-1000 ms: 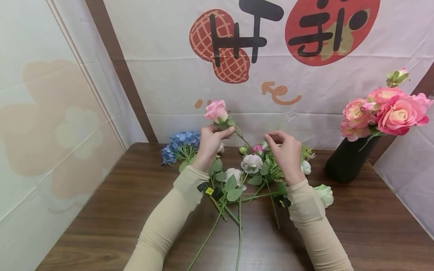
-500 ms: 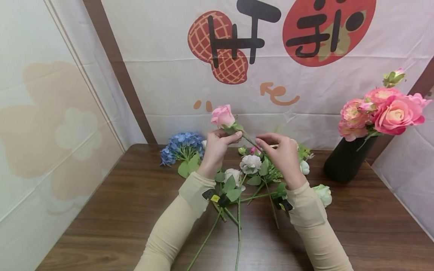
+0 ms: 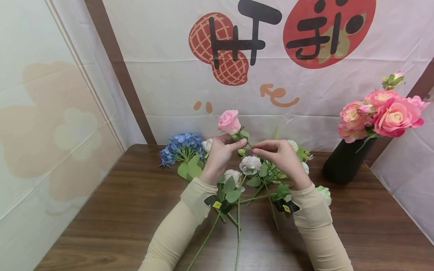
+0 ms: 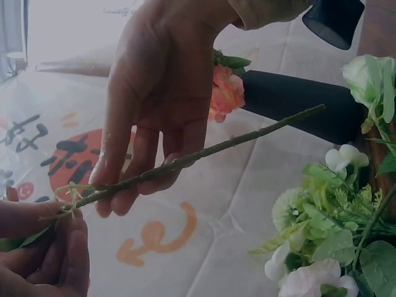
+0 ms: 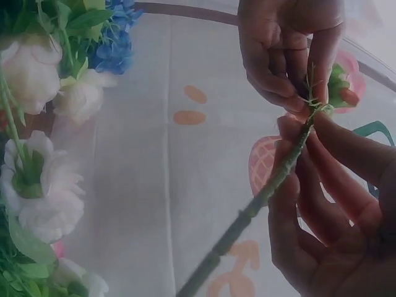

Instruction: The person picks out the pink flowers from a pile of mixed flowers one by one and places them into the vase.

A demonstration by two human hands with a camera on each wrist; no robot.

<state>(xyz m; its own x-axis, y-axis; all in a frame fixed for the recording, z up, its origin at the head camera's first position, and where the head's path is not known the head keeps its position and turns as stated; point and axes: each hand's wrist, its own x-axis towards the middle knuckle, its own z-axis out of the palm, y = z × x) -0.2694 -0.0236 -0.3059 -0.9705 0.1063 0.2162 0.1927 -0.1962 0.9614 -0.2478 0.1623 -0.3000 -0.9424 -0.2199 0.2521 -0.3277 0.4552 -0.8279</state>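
My left hand pinches a pink artificial rose just below its bloom, holding it above the far part of the table. Thumb and fingers of my right hand pinch the green stem right beside the left fingertips. Thin frayed green strands stick out where the two hands meet. From there the bare stem runs on past the right fingers to a free end in the left wrist view. In the right wrist view the bloom is partly hidden behind the left hand.
Loose flowers lie on the wooden table: a blue hydrangea, white roses and greenery, with several stems pointing toward me. A black vase with pink flowers stands at the right. A printed cloth hangs behind.
The left hand has moved right and slightly down with the pink rose. My right hand has come left to meet it and now pinches the stem close to the left fingers.
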